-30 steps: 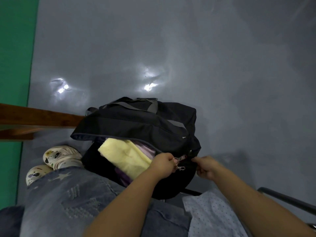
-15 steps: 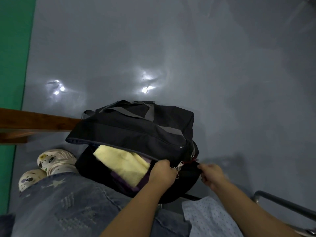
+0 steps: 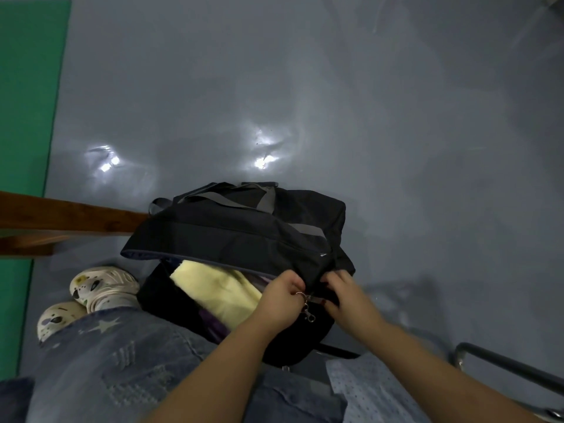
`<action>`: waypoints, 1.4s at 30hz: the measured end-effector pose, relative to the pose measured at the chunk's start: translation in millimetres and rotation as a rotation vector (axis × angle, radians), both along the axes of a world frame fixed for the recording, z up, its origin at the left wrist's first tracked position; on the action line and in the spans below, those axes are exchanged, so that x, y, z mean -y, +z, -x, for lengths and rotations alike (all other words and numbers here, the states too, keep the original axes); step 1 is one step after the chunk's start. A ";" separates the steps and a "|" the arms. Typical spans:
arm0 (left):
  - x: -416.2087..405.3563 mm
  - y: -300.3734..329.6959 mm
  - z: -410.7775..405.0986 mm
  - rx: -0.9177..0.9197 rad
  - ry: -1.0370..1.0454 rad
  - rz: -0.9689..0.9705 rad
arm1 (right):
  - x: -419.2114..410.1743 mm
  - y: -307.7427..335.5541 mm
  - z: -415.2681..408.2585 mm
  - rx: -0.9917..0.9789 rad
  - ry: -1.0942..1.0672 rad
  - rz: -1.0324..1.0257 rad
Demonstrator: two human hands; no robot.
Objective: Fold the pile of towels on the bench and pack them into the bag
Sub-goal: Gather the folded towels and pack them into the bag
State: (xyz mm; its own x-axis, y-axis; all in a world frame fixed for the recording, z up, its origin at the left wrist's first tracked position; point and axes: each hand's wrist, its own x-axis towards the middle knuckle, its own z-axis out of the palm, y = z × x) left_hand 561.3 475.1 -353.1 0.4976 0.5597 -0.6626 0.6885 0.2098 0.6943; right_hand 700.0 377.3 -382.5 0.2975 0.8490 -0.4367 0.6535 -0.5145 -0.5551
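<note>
Bag mouth half-hiding yellow towel

Black duffel bag with grey straps, pale yellow towel on top and a bit of purple towel under it. Blue distressed jeans with a star print, white speckled clogs at 9 o'clock, glossy grey floor, green mat at 10 o'clock, brown wooden bench.

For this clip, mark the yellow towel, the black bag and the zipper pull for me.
yellow towel (image 3: pixel 213 288), head view, on its folded top face inside the open bag.
black bag (image 3: pixel 238 236), head view, on the raised upper flap.
zipper pull (image 3: pixel 307 306), head view, on the metal clip hanging below the left hand's fingers.
</note>
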 end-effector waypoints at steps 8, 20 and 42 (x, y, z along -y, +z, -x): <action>1.8 -2.0 3.8 0.203 0.056 0.270 | 19.3 15.5 9.6 -0.049 -0.043 -0.289; 9.1 -7.5 -3.9 0.142 -0.075 -0.002 | 16.9 35.6 11.8 -0.137 -0.108 -0.323; 8.7 -5.2 -10.9 0.040 -0.107 -0.184 | 19.7 16.8 -20.0 0.171 0.221 -0.032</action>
State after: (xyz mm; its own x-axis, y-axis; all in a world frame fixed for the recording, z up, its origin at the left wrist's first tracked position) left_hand 572.2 466.4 -358.3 0.5845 0.6123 -0.5324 0.6711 0.0039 0.7414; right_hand 720.0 357.6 -365.7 0.1702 0.9139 -0.3684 0.8335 -0.3330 -0.4409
